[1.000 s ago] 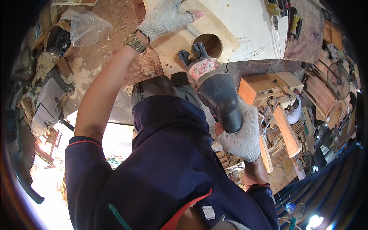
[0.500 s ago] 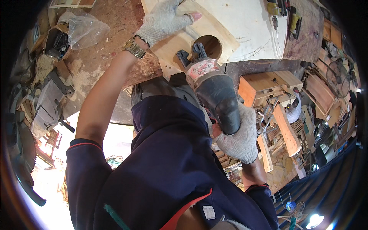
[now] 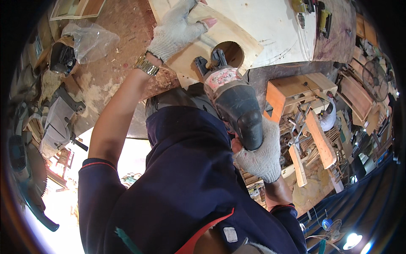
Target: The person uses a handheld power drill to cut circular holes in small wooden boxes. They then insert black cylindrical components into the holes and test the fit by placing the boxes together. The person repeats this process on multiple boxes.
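Observation:
My left hand (image 3: 177,34), in a pale knitted glove with bare fingertips, presses flat on a light wooden board (image 3: 243,36), its thumb spread toward the right. The board has a round hole (image 3: 231,54) near its near right corner. My right hand (image 3: 264,154), gloved likewise, is wrapped round the rear of a handheld power tool (image 3: 237,99) with a rounded black body and a worn label. Two dark prongs at the tool's front end reach the board just beside the hole. What lies beneath the tool is hidden, and its exact kind cannot be told.
The board rests on a stained workbench (image 3: 122,55), with a clear plastic bag (image 3: 91,41) to the left. Yellow-and-black tools (image 3: 325,23) lie at the far right. A saw (image 3: 31,169) stands at far left. Wooden furniture (image 3: 302,93) and a person (image 3: 329,118) are off to the right.
The view has shifted slightly. My left hand stays on the board and my right hand keeps the power tool in nearly the same place by the hole.

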The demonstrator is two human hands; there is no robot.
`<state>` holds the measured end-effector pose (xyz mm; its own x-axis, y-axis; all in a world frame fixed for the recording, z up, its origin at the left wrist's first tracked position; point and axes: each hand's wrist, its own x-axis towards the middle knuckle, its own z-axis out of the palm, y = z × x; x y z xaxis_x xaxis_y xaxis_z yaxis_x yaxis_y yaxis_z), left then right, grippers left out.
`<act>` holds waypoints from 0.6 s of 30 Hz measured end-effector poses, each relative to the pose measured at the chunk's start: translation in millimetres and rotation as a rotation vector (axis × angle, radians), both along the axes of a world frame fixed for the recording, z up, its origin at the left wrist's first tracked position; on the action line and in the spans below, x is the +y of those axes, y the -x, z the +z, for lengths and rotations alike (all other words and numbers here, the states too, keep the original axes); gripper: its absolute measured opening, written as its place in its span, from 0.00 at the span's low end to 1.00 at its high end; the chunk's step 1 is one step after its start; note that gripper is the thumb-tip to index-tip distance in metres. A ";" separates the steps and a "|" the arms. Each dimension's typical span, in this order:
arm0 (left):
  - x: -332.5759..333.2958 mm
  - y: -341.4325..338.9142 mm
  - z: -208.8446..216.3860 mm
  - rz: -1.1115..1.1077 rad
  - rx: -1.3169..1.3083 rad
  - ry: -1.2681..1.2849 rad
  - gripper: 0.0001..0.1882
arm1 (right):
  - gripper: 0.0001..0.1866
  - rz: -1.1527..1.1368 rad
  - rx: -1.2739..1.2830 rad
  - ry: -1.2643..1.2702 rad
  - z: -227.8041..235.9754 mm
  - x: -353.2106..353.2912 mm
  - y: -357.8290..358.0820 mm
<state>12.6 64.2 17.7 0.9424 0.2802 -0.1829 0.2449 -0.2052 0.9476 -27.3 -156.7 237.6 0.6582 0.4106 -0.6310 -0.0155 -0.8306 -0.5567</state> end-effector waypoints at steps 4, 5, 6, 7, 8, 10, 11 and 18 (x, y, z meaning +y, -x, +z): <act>1.4 -2.1 12.9 -0.024 0.070 0.192 0.26 | 0.19 -0.134 0.108 0.019 -0.3 1.4 3.4; -0.4 -0.6 5.5 -0.021 0.000 0.119 0.26 | 0.19 -0.116 0.087 0.014 -0.3 1.0 4.4; -1.8 1.3 -0.5 -0.018 -0.070 0.047 0.26 | 0.19 -0.098 0.066 0.010 -0.3 0.6 5.3; -2.9 3.9 -5.8 -0.002 -0.085 0.115 0.26 | 0.19 -0.081 0.045 0.006 -0.3 0.6 5.8; -4.5 4.8 -7.2 0.012 -0.100 0.184 0.26 | 0.20 -0.086 0.030 -0.007 -0.4 1.2 5.9; -4.4 5.6 -8.8 0.005 -0.078 0.246 0.26 | 0.20 -0.097 0.017 -0.022 -1.3 2.9 5.4; -2.3 5.5 -4.5 -0.017 -0.040 0.240 0.26 | 0.21 -0.106 0.020 -0.020 -1.5 3.5 5.9; -5.0 15.7 -12.0 0.038 -0.057 0.152 0.25 | 0.23 -0.111 0.043 0.000 -2.3 3.4 8.7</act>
<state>-3.1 59.3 5.7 0.9418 0.2887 -0.1721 0.1944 -0.0503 0.9796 -36.1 -153.3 235.3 0.6717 0.3370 -0.6597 -0.1313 -0.8223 -0.5537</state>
